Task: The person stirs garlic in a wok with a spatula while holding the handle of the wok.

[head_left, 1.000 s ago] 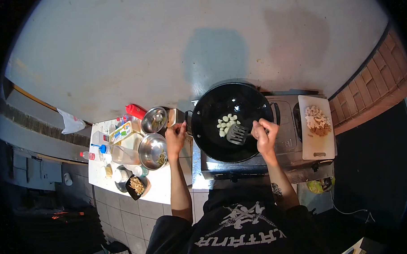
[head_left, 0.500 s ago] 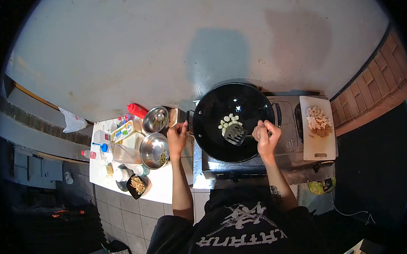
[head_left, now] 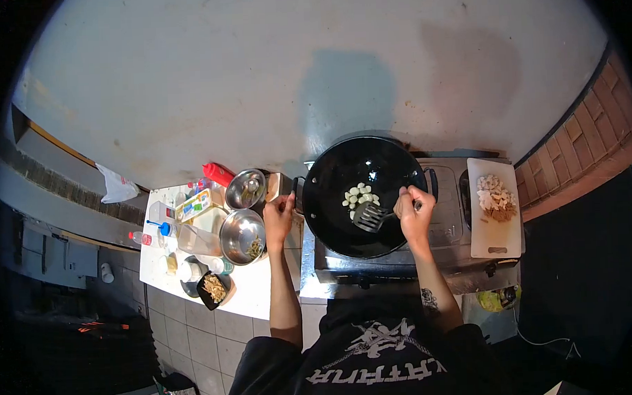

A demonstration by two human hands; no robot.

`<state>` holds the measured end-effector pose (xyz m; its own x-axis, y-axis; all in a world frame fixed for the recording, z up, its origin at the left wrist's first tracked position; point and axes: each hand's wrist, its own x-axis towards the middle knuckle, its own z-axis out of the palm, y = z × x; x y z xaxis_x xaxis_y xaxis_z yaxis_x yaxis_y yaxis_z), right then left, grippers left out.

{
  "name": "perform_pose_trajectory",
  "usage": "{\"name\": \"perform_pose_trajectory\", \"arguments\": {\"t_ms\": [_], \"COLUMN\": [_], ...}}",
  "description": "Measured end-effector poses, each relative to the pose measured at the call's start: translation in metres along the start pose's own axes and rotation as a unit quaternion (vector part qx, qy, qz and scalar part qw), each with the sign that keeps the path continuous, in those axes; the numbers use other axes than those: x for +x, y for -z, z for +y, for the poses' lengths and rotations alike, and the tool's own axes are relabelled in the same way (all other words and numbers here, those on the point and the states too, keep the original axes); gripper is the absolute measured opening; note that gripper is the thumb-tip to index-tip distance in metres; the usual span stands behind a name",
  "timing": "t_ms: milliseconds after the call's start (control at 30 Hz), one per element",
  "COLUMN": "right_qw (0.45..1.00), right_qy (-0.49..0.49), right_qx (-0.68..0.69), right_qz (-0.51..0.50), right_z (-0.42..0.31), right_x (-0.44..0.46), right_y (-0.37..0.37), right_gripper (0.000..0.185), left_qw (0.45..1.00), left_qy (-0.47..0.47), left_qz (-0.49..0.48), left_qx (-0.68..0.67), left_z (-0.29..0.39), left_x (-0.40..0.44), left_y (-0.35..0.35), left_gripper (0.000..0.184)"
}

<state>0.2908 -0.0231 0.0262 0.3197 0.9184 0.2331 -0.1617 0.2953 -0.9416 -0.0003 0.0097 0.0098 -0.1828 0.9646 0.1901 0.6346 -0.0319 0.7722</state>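
A black wok [head_left: 345,242] sits on the stove, with a small heap of pale, chunky pieces [head_left: 358,194] in its middle. My right hand [head_left: 414,211] is closed around the handle of a slotted spatula [head_left: 369,217], whose head rests in the wok against the lower edge of the heap. At the wok's left side, my left hand [head_left: 280,216] has its fingers closed at the loop handle [head_left: 299,187].
Right of the wok, a white cutting board [head_left: 495,240] carries chopped pale and brown food [head_left: 495,195]. On the left table [head_left: 249,290] stand two metal bowls [head_left: 242,236], a red squeeze bottle [head_left: 218,174], a black dish [head_left: 213,290] and other containers. A wall rises behind.
The spatula head has shifted slightly right and turned, uncovering more of the pale pieces. My left hand stays at the wok handle. The whole view has shifted a little.
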Motion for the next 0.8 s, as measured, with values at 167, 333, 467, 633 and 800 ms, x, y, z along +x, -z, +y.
{"name": "perform_pose_trajectory", "arguments": {"t_ms": [167,333,467,633,800], "right_qw": [0.999,1.000,0.989,0.978,0.979], "right_qy": [0.018,0.019,0.094,0.144,0.162], "right_qx": [0.030,0.009,-0.111,-0.148,-0.121], "right_qz": [0.007,0.012,-0.007,-0.017,0.006], "right_z": [-0.003,0.013,0.005,-0.003,0.003], "right_x": [0.012,0.018,0.014,0.007,0.004], "right_y": [-0.007,-0.026,-0.037,-0.038,-0.035], "right_gripper": [0.038,0.036,0.029,0.028,0.029], "left_qw": [0.999,0.999,0.998,0.999,0.999], "left_qy": [-0.027,-0.036,-0.045,0.017,0.016], "left_qz": [0.013,0.021,0.026,0.020,0.017], "left_qx": [0.017,0.009,0.029,0.036,0.047], "left_z": [0.003,0.011,0.005,-0.001,0.006], "left_x": [-0.001,-0.005,-0.003,-0.005,-0.003], "left_y": [0.001,0.001,0.000,-0.002,-0.001], "left_gripper": [0.032,0.031,0.034,0.036,0.036]}}
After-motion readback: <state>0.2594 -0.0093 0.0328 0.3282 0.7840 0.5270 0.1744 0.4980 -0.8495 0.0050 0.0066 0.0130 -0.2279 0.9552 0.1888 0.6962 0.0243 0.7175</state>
